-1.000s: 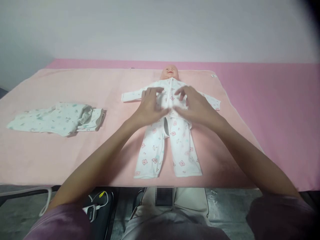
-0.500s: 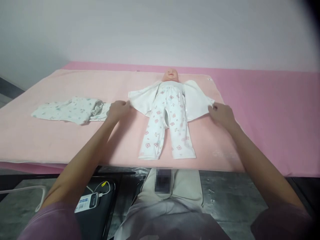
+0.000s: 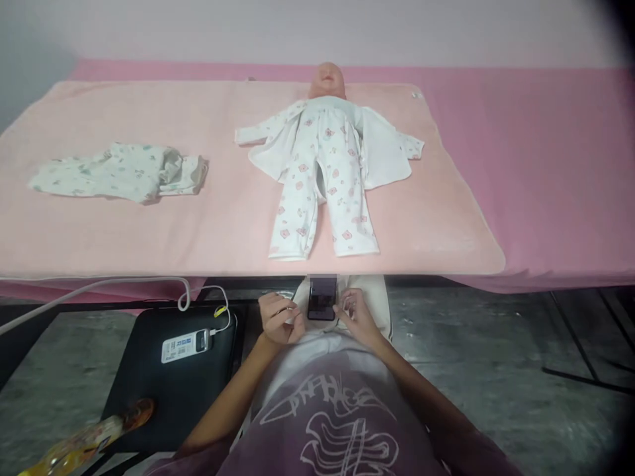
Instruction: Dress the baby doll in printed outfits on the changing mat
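Note:
My left hand [image 3: 282, 317] is over my lap, left of a dark phone [image 3: 321, 301], its fingers curled in with nothing visible in them. On the other side, my right hand [image 3: 356, 316] has its fingers bent and apart, with a fingertip at the phone's right edge. The phone lies on my light trousers, its upper part blurred out. On the bed, a baby doll [image 3: 327, 80] lies face up. It wears a white patterned top [image 3: 381, 149], spread to both sides with its sleeves out, and white trousers [image 3: 342, 192] with pink prints.
Folded patterned baby clothes [image 3: 124, 173] lie on the peach pad [image 3: 223, 231], left of the doll. Below the bed edge, a black stool [image 3: 143, 390] carries a power bank [image 3: 186, 346] with a white cable. A bottle [image 3: 89, 439] is at lower left.
Both hands have left the top's sides and come back to my lap by the phone. The sleeves now stick out past the spread top. My view has tilted down.

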`<state>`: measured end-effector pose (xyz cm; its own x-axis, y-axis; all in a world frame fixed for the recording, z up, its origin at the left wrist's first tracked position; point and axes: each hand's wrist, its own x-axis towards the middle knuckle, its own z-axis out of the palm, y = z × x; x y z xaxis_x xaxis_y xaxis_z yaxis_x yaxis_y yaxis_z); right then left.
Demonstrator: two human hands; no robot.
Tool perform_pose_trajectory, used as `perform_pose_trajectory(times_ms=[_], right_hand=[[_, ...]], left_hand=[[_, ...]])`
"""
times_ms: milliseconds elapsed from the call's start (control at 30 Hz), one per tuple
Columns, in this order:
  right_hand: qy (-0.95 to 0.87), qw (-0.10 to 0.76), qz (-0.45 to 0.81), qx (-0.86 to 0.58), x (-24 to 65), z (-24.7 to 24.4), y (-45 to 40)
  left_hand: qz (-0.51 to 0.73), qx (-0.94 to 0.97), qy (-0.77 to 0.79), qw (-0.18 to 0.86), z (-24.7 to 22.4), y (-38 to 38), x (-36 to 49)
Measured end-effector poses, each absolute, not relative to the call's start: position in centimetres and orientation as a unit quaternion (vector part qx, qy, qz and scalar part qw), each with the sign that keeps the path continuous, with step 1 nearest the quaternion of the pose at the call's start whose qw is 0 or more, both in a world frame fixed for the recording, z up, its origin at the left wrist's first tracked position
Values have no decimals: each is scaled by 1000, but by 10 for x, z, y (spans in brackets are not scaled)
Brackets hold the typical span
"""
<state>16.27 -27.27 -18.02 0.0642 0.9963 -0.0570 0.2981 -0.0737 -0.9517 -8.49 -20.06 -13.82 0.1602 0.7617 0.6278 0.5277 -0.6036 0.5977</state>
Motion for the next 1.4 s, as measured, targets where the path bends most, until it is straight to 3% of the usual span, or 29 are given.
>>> perform_pose_trajectory(times_ms=[133,267,533,967,1233,1400], right_hand=[[-448,419,520,-594,153,-207,-274],[-445,422,521,-594,148,-212,-270],[-404,445,534,-595,155,-208,-258],[-393,507,452,-619,145,-205,-213],[-404,451,413,-680,145,-202,-196],[-396,474,444,-649,151,-201,-202]], left_hand=[[452,749,453,174,-176,-244,-85],[380,764,466,232,-185,-252,-88],[312,788,469,249,-194,-249,-79],[285,779,496,255,-203,-244,-69],[271,776,504,265,-197,-242,-67],[277,776,500,267,-196,-243,-70]])
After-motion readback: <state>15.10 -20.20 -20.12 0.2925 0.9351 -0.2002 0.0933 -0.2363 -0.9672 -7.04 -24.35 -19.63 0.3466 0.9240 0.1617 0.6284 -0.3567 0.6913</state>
